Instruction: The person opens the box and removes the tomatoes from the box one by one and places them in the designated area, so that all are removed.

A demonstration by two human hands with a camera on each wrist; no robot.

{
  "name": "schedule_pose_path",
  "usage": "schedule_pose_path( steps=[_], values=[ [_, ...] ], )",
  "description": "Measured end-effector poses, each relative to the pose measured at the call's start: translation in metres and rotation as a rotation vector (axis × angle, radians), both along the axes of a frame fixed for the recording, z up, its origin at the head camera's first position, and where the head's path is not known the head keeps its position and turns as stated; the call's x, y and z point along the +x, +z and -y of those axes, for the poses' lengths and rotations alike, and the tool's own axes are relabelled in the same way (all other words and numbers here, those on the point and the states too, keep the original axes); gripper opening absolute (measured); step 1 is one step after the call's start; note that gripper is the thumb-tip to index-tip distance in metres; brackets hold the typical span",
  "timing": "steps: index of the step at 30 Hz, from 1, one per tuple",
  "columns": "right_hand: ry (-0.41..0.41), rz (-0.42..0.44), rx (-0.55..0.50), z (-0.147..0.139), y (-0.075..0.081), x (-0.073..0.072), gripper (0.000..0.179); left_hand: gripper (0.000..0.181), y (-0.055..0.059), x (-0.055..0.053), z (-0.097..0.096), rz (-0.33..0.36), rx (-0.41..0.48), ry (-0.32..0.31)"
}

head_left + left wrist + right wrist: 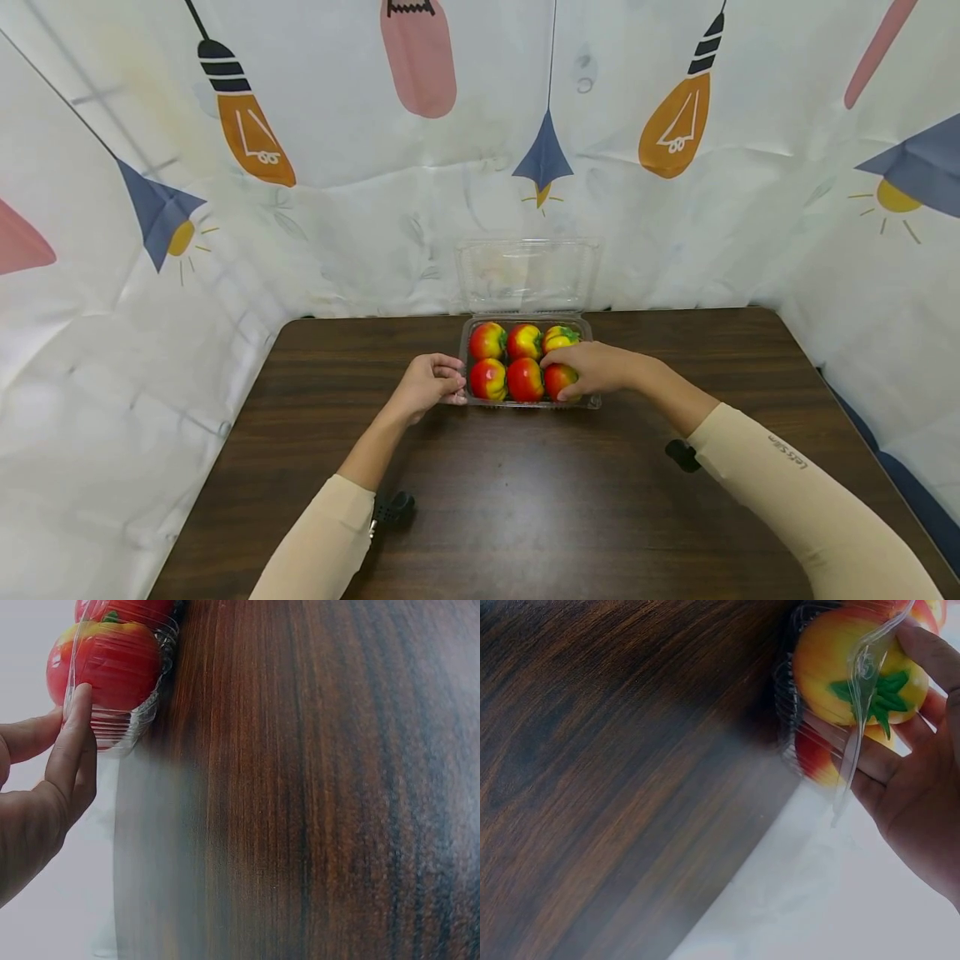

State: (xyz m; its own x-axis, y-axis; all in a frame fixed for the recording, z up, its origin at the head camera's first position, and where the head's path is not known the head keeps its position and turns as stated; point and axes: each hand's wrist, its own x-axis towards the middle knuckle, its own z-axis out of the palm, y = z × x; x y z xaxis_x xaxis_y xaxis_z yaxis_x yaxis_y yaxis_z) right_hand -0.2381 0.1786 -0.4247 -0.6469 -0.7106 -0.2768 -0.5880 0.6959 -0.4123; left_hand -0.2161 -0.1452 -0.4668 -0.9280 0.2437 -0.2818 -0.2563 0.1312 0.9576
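Clear plastic clamshell box (525,405), 1: on brown wooden table (510,500), lid (528,275) raised behind. Tomato-like fruits (487,379), 6: boxed, 2 rows of 3. Left hand (432,385): pinches box's left edge, apparently steadying it. Right hand (597,367): grasps near-right fruit (557,377).

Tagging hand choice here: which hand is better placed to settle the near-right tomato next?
Likely the right hand: its fingers are around the near-right tomato. The left hand pinches the left edge of the clear clamshell container, with other tomatoes in between.
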Motion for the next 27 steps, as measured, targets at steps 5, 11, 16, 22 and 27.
schedule_pose_path(
  steps=[5,11,16,22,27],
  values=[
    [-0.003,0.007,-0.004,0.001,-0.0003,0.0005,0.055,0.032,0.0002,0.0008,0.0013,-0.002,-0.006,-0.002],
    [-0.005,0.01,0.0,0.0008,0.0001,-0.0002,0.055,0.032,-0.0015,0.0013,0.001,-0.01,-0.001,0.001],
    [0.0,0.015,-0.004,-0.0008,-0.0009,-0.0011,0.055,0.032,-0.0034,0.0019,-0.0003,-0.019,-0.006,0.0],
    [-0.018,0.021,-0.007,-0.0022,-0.0026,-0.0023,0.055,0.031,-0.0025,0.0015,-0.001,-0.022,-0.008,0.008],
    [-0.011,0.012,-0.016,-0.0032,-0.0015,-0.0031,0.055,0.031,0.0003,0.001,-0.0018,-0.017,-0.017,0.011]
  ],
)
